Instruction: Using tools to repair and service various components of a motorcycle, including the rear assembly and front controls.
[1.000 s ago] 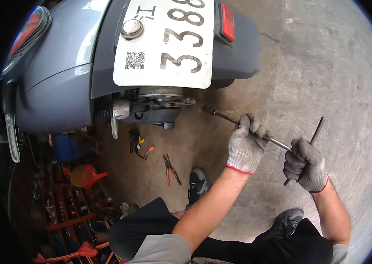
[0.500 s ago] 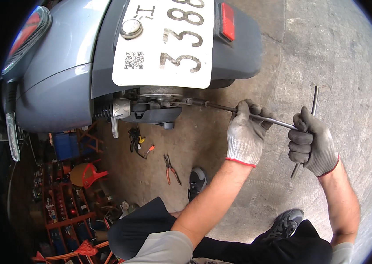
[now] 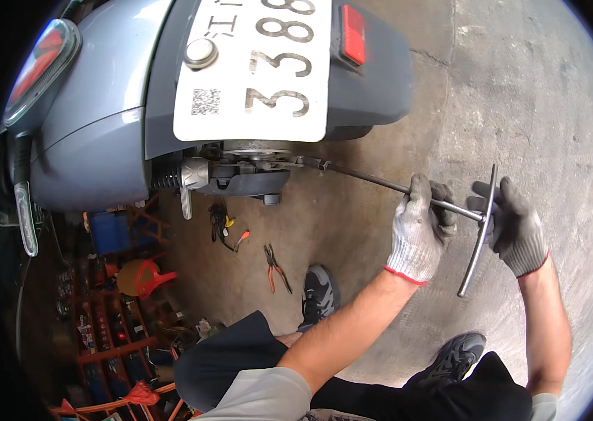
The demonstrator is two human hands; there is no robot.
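My gloved left hand (image 3: 423, 231) is closed round the shaft of a long metal T-handle wrench (image 3: 370, 177). The wrench's far end meets a small metal fitting (image 3: 294, 162) below the scooter's white rear plate (image 3: 254, 84); whether it is seated is unclear. My gloved right hand (image 3: 514, 224) has its fingers loosened and apart around the crossbar (image 3: 474, 259), partly behind it. Just left of the fitting are a metal hub (image 3: 251, 150) and a spring shock (image 3: 167, 179).
The scooter's grey body (image 3: 89, 161) and red reflector (image 3: 352, 35) fill the upper left. On the concrete floor (image 3: 535, 98) lie pliers (image 3: 277, 269) and a coiled cable (image 3: 219, 224). A cluttered orange tool tray (image 3: 114, 323) sits lower left, near my shoes (image 3: 317, 288).
The wrench's far end moved up-left to the fitting. Since half a second ago, both hands moved down, the left also rightward; my right hand loosened its grip and the crossbar shifted.
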